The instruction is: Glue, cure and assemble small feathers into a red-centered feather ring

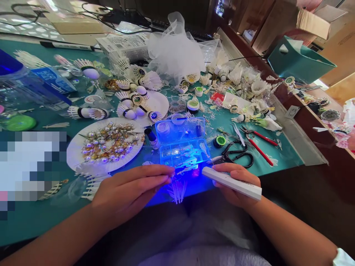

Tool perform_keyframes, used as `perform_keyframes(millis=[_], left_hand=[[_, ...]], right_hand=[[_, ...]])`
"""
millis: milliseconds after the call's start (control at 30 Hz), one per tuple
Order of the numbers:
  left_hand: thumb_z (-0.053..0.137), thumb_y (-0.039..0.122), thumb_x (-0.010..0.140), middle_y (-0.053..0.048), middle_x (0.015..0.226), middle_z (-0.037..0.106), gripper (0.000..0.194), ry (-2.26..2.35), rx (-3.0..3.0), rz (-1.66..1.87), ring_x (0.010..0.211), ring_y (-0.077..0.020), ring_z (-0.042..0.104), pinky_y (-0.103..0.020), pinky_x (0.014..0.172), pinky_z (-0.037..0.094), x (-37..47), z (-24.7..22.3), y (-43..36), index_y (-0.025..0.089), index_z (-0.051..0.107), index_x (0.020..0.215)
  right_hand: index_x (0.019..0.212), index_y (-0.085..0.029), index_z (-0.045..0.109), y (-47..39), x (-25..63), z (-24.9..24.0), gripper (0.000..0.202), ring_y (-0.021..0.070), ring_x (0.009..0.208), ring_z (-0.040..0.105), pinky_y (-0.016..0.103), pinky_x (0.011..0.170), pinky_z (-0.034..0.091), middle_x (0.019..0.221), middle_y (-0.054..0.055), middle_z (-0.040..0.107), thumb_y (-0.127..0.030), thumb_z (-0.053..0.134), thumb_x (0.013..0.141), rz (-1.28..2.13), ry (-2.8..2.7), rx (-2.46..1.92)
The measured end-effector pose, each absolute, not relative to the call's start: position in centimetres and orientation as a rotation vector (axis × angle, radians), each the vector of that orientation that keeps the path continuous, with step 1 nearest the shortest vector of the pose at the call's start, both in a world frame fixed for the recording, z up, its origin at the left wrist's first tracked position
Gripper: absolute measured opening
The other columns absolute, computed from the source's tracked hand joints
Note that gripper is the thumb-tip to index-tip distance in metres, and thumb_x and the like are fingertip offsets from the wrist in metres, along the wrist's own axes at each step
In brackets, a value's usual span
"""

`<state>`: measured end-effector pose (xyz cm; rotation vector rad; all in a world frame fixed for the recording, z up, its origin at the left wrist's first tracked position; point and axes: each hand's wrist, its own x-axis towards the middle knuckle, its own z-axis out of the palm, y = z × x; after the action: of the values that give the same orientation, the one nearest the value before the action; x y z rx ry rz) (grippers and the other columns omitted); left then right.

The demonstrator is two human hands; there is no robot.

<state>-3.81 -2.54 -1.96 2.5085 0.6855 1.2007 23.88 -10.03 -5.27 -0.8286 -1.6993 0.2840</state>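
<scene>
Fingers of your right hand (235, 195) are wrapped around a white lamp (231, 181), right of the lower centre of the frame. Its long axis slants, one end pointing up and left toward the blue glow, the other down and right past your palm. You have one such lamp: a slim, flat-sided bar, plain white with faint dark marking near the rear end.

Your left hand (124, 192), lower centre-left, has its fingertips pinched together on one small piece (181, 171) that reaches rightward toward the lamp; the blue light hides its exact form. Just below your left fingertips, pale slivers (177, 192) fan out on the bench (27, 225).

At the centre lies one open case (163, 157), washed in blue. Count two white plates to its left and upper left: one bears a ring of beaded sprigs (93, 149), the other (163, 101) several shuttlecocks (129, 112). Right of centre are one pair of black-handled scissors (248, 159), one pair of red-handled pliers (259, 149) and one pair of white tweezers (238, 135).
</scene>
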Motion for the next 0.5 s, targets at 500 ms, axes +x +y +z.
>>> perform_keyframes(millis=[500], left_hand=[[0.057,0.022,0.102,-0.004,0.096,0.083,0.014,0.611,2.620,1.187,0.078,-0.0146,0.080,-0.019,0.080,0.066,-3.79,-2.99,-2.62,0.021,0.070,0.100]], right_hand=[[0.135,-0.034,0.053,-10.31,24.06,-5.84,0.069,0.0242,0.092,0.079,0.034,0.067,0.069,0.113,0.006,0.079,-0.005,0.079,0.078,0.315,-1.717,-0.820]])
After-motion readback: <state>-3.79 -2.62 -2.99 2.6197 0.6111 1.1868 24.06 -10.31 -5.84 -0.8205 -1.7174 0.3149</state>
